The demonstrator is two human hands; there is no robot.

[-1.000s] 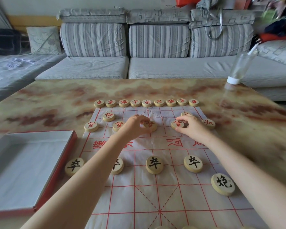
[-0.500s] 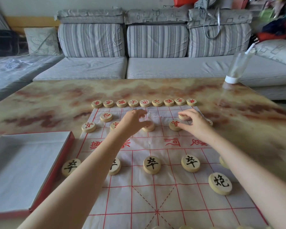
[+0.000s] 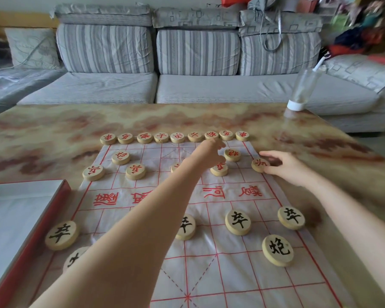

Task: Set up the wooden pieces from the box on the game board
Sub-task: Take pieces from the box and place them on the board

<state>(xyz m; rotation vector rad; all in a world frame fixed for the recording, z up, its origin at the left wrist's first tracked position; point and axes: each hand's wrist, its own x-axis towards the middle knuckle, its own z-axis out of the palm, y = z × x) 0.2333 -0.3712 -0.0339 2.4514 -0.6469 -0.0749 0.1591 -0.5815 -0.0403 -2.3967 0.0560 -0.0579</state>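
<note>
Since half a second ago our left hand (image 3: 209, 152) has swung from the middle of the board (image 3: 209, 274) toward the back row of pieces (image 3: 178, 137). Its fingers are curled, and we cannot tell whether they hold anything. Our right hand (image 3: 285, 166) has slid out to the board's right edge, thumb and fingers pinching the red piece (image 3: 258, 164) lying there. The box (image 3: 13, 218) sits at left.
</note>
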